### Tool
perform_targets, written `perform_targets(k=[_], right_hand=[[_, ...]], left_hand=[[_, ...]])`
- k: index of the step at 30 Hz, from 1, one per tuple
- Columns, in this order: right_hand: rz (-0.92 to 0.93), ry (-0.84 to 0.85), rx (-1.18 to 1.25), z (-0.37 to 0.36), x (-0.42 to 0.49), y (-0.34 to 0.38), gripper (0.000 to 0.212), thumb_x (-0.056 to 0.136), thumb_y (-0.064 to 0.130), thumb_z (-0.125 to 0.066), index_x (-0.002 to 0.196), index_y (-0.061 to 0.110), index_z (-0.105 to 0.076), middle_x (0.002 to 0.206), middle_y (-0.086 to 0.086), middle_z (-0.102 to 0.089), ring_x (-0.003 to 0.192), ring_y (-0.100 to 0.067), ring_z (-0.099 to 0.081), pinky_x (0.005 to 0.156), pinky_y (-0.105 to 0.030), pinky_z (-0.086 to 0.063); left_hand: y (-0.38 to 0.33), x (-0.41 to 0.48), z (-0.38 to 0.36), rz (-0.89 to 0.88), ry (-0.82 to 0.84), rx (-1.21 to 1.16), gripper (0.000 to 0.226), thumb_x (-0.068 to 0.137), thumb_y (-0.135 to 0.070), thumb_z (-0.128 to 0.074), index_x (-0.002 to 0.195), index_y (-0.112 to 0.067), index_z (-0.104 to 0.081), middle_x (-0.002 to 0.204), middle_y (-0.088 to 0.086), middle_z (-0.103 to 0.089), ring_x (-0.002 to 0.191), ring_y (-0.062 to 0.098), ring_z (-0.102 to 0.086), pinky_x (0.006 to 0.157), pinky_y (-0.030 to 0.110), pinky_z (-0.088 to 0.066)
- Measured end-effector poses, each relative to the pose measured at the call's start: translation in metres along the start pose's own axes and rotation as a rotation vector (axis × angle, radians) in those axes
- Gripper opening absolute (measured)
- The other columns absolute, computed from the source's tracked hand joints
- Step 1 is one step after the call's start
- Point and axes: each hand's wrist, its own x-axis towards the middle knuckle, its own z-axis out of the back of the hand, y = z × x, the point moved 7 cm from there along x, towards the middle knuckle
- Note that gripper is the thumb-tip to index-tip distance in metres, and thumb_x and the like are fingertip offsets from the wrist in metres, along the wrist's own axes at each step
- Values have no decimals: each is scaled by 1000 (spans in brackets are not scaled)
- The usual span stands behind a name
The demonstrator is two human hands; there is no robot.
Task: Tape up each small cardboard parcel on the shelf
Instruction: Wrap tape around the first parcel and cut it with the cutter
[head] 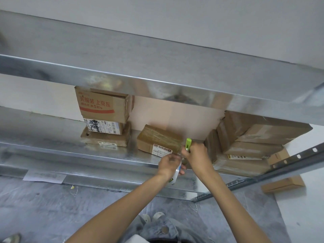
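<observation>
A small cardboard parcel [157,140] wrapped in clear tape lies on the metal shelf [70,151], a white label on its front. Just in front of its right corner my left hand [169,163] holds a roll of clear tape [176,173]. My right hand [197,154] grips a green utility knife [188,143], blade end down by the stretched tape between the roll and the parcel. On the left a printed box [103,104] stands on a flat parcel [107,137]. To the right several brown parcels [245,137] lean in a pile.
An upper metal shelf [157,71] overhangs the parcels closely. A slotted shelf upright [296,158] runs at the right. A flat box [283,184] lies on the floor beyond it. A sheet of paper [44,176] lies under the shelf edge on the grey floor.
</observation>
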Motion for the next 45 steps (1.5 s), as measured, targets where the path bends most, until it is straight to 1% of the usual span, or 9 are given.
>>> perform_targets(k=[8, 10, 13, 26, 33, 36, 38, 42, 45], right_hand=[[143, -185, -121, 27, 8, -13, 5, 90, 10, -53, 87, 6, -56, 81, -17, -59, 75, -37, -58, 58, -36, -37], [190, -90, -183, 8, 11, -19, 24, 91, 12, -53, 114, 13, -59, 94, -13, -58, 83, -36, -59, 63, -36, -42], [139, 90, -336, -27, 13, -33, 51, 94, 39, -50, 142, 36, -36, 128, -9, -43, 98, -32, -60, 73, -35, -49], [119, 191, -82, -47, 44, -42, 55, 92, 30, -54, 144, 28, -36, 142, -15, -34, 116, -41, -50, 93, -49, -46], [234, 154, 3, -38, 40, -37, 52, 91, 27, -59, 140, 23, -41, 131, -8, -43, 115, -23, -51, 95, -33, -42], [275, 44, 153, -25, 32, -33, 37, 91, 3, -54, 126, 11, -46, 113, -10, -53, 97, -19, -56, 84, -21, -43], [257, -45, 240, -13, 27, -34, 35, 88, -10, -48, 117, 9, -51, 96, 0, -58, 83, 2, -55, 73, -4, -37], [150, -239, 271, 7, 21, -50, 8, 95, 11, -52, 89, 14, -57, 57, 11, -44, 51, -3, -46, 52, -24, -30], [22, -375, 317, 11, 20, -69, 25, 94, 27, -56, 71, 19, -50, 51, 4, -43, 47, -10, -42, 53, -34, -30]], left_hand=[[-2, 7, 3, 41, 55, -39, 11, 96, -5, -50, 103, 1, -56, 59, 12, -65, 39, 19, -53, 48, 24, -52], [-3, 9, 2, 37, 72, -37, 12, 96, -5, -51, 104, 0, -57, 60, 11, -66, 40, 18, -55, 48, 24, -52], [-6, 8, 2, 20, 120, -7, 14, 97, -8, -50, 93, -4, -63, 64, 11, -66, 45, 18, -56, 49, 24, -50], [-10, 13, 18, 83, 182, 62, 10, 97, -3, -47, 91, -3, -55, 70, 18, -64, 43, 16, -53, 52, 28, -50], [3, 5, 26, 112, 209, -4, 7, 99, -5, -48, 100, -1, -54, 70, 18, -65, 45, 18, -55, 54, 31, -54], [-6, 4, 23, 89, 230, -25, 6, 99, -5, -48, 97, -3, -53, 72, 19, -64, 45, 17, -54, 55, 31, -54], [-13, 1, 19, 68, 256, -43, 7, 99, -6, -48, 95, -3, -53, 73, 20, -63, 45, 17, -54, 56, 31, -54], [-25, -6, 9, 39, 323, -48, 7, 98, -7, -50, 96, -3, -55, 74, 19, -63, 48, 18, -52, 54, 28, -53], [-35, -14, 0, 32, 384, -44, 10, 99, -5, -46, 96, -4, -55, 78, 20, -61, 48, 17, -50, 50, 24, -51]])
